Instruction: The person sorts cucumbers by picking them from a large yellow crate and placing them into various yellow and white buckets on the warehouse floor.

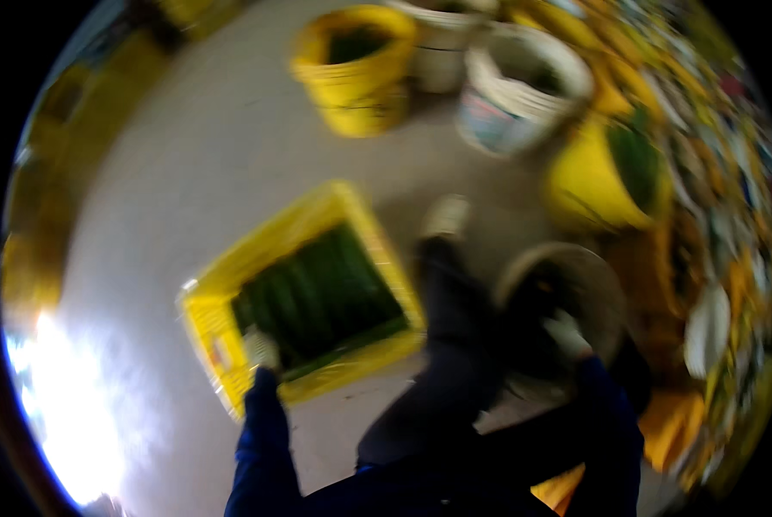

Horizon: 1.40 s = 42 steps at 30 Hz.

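Note:
A yellow plastic crate (353, 381) with a liner stands on the floor, holding long dark green items, likely cucumbers, laid side by side. At its near left inner side is my left hand (260, 349), in a pale glove, touching or just above the green items. My right hand (563, 331), also pale-gloved, reaches into a round bucket (602, 278) between my legs and the pile at the right. The bucket's inside is dark. Blur hides the fingers of both hands, so whether either one grips anything cannot be told.
Beyond the crate stand a yellow bucket (360, 97) and white buckets (495, 123) with green contents. A tilted yellow bucket (573, 174) holds green items. Sacks or bags (734, 213) are heaped along the right. Yellow crates (101, 110) line the far left. My shoe (447, 215) is beside the crate.

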### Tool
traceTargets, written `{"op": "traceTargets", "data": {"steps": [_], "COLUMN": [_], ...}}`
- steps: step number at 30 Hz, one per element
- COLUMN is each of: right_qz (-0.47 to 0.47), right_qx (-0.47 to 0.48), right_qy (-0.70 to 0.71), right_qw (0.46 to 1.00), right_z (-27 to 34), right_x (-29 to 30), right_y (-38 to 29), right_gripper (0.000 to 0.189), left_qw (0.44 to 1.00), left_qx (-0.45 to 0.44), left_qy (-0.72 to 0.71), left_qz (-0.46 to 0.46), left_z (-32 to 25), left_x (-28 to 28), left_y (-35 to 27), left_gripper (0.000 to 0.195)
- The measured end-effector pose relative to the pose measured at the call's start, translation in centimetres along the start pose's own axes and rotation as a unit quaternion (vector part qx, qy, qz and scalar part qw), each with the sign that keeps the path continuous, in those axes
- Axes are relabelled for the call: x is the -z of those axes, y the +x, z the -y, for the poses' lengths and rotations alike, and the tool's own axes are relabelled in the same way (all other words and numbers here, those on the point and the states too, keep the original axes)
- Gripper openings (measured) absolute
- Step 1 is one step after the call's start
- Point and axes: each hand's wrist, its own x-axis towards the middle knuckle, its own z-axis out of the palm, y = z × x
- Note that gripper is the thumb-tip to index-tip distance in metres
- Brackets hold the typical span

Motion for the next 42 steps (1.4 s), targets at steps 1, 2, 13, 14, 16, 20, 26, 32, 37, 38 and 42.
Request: {"op": "traceTargets", "data": {"steps": [1, 2, 13, 14, 16, 20, 26, 32, 37, 38, 42], "right_qz": [-0.01, -0.015, -0.032, -0.077, -0.125, -0.223, -0.093, -0.063, -0.057, -0.075, -0.156], "right_qx": [0.004, -0.002, 0.016, 0.038, 0.062, 0.141, 0.24, 0.056, -0.182, -0.217, -0.222], "right_qy": [0.007, 0.012, -0.12, -0.101, -0.006, 0.192, 0.544, 0.491, 0.359, 0.315, 0.223], "right_qw": [1.0, 1.0, 0.992, 0.991, 0.99, 0.945, 0.799, 0.867, 0.914, 0.921, 0.936], "right_z": [-0.6, -1.5, 1.3, 1.4, 4.6, 11.5, 18.8, 5.1, -5.6, -5.5, -7.2], "right_x": [0.3, 0.7, 7.2, 9.5, 14.2, 20.1, 19.3, 11.4, 3.4, 3.1, 0.9], "right_y": [0.2, -0.2, -4.4, -6.2, -8.9, -14.9, -15.5, -3.6, 3.3, 3.2, 5.6], "right_gripper": [0.055, 0.054, 0.036, 0.037, 0.037, 0.024, 0.04, 0.064, 0.071, 0.08, 0.079], "left_qw": [0.996, 0.991, 0.938, 0.909, 0.824, 0.714, 0.655, 0.416, 0.527, 0.555, 0.672], "left_qx": [0.021, 0.036, -0.04, -0.081, -0.145, -0.419, -0.653, -0.15, 0.046, 0.065, 0.046], "left_qy": [-0.026, -0.068, -0.337, -0.406, -0.548, -0.559, -0.373, -0.804, -0.775, -0.753, -0.611], "left_qz": [0.087, 0.112, -0.07, -0.046, 0.009, 0.042, -0.068, 0.397, 0.346, 0.347, 0.417], "left_z": [-1.7, -1.9, -15.1, -19.4, -25.7, -37.8, -45.7, -35.5, -19.5, -16.8, -8.0], "left_x": [1.4, 0.4, 12.6, 16.5, 23.4, 35.5, 40.3, 33.8, 27.8, 27.0, 21.4], "left_y": [1.3, 1.4, 5.6, 5.6, 5.1, 1.2, 0.9, 4.1, 4.2, 3.9, 2.5], "left_gripper": [0.021, 0.023, 0.038, 0.035, 0.031, 0.041, 0.075, 0.058, 0.059, 0.06, 0.034]}}
